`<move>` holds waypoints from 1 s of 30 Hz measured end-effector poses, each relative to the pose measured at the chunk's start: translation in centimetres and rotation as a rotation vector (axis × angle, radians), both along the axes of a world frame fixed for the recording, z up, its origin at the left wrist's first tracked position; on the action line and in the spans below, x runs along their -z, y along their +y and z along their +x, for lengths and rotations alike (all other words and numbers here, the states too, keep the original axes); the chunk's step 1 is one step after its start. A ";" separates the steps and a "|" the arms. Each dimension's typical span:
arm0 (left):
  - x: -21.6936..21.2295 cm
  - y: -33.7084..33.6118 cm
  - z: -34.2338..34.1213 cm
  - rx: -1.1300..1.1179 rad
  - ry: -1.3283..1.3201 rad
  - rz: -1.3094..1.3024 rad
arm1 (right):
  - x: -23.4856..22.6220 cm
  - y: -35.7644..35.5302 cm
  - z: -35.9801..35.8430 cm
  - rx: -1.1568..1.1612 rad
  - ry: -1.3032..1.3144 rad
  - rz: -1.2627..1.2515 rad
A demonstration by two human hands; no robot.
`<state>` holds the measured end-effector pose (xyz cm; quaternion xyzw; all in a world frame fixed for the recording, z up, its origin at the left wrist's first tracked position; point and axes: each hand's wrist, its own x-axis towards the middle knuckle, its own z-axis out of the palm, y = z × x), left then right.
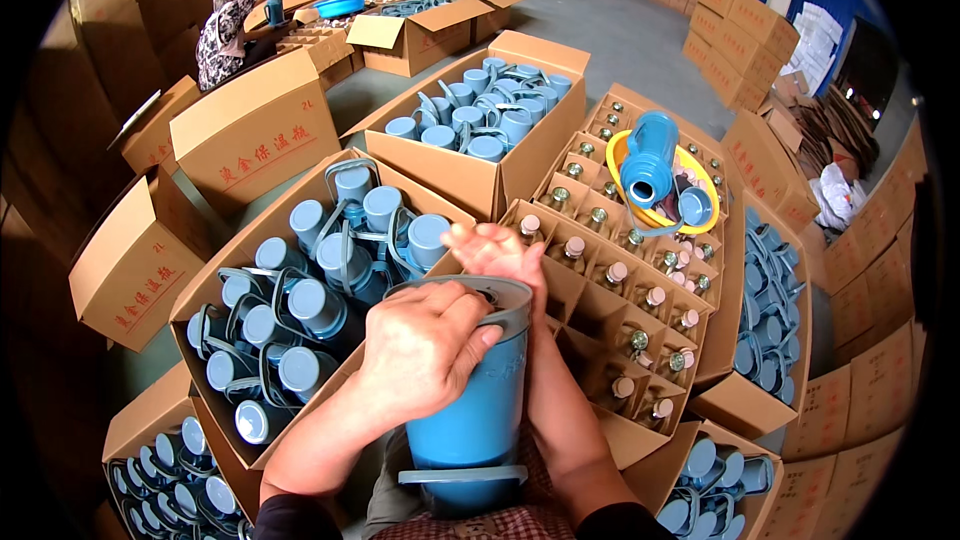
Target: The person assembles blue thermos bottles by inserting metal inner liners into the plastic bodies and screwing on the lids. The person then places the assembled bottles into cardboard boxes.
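Close in front of my body stands a large blue thermos casing (468, 405), with a grey-blue collar round its upper end and a wide flange near its lower end. My left hand (425, 340) is closed on the collar, fingers curled over the top and thumb against the side. What lies inside the upper end is mostly hidden by those fingers. Behind the casing, my right hand (505, 258) is open, palm up and fingers stretched to the left; its wrist and forearm run along the casing's right side.
A carton of blue thermoses (318, 305) stands left. At right, a divided carton (590, 325) holds glass liners, with a yellow basin (712, 190) and blue thermos body (648, 155) on the dividers. More filled cartons (510, 175) surround me. Another person (222, 40) sits far left.
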<state>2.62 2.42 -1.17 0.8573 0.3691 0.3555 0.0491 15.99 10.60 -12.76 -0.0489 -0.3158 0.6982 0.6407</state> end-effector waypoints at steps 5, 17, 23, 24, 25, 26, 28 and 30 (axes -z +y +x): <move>6.7 2.5 -5.5 0.407 -0.761 -0.318 | -3.7 -4.0 3.2 0.232 -0.716 0.347; 4.9 2.5 -4.4 0.490 -0.669 -0.287 | -2.8 -2.1 4.2 0.022 -0.658 0.485; 5.8 3.3 -4.4 0.684 -1.050 -0.656 | -6.5 -4.4 5.3 0.231 -0.884 0.664; 6.6 3.6 -4.1 0.603 -1.143 -0.617 | -7.4 -5.0 5.4 0.212 -0.851 0.691; 7.4 3.8 -3.7 0.520 -1.231 -0.582 | -8.4 -5.7 5.7 0.194 -0.817 0.714; 8.4 3.0 -3.0 0.424 -1.240 -0.754 | -9.7 -6.0 6.0 0.102 -0.766 0.779; 11.2 2.8 -0.1 0.362 -1.267 -1.424 | -13.1 -6.9 6.0 -0.063 -0.815 0.889; 13.3 1.8 2.1 0.451 -1.356 -1.552 | -16.2 -6.8 6.0 -0.245 -0.943 1.013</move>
